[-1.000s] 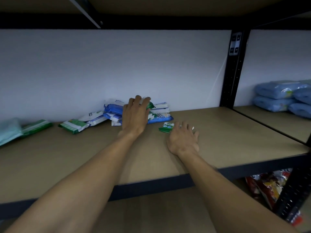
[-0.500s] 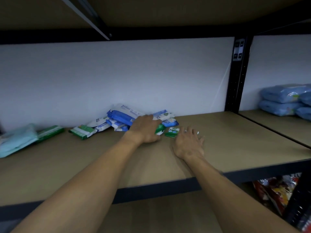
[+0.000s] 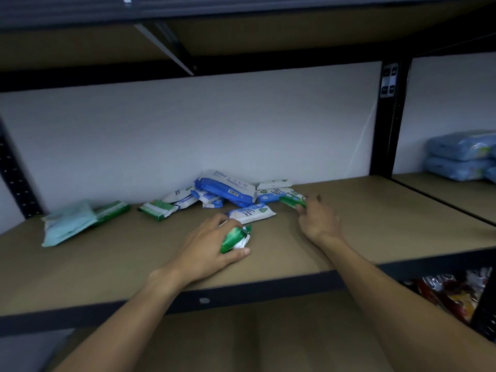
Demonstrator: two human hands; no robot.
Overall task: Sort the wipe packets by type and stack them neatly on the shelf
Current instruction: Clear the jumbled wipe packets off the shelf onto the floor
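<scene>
Where the tan shelf [image 3: 375, 224] meets the white wall [image 3: 188, 135], a loose pile of wipe packets [image 3: 228, 189] lies behind and between both hands. Left hand [image 3: 212, 245] sits nearer the front edge, fingers and thumb curled round a green-and-white packet [image 3: 236, 237] low over the board. Right hand [image 3: 319, 221] is at the pile's right end, fingertips against a small green packet [image 3: 292, 201]; blur hides whether they grip it.

Bare forearms [image 3: 128, 312], left grip [image 3: 212, 245], right grip [image 3: 319, 221]
</scene>
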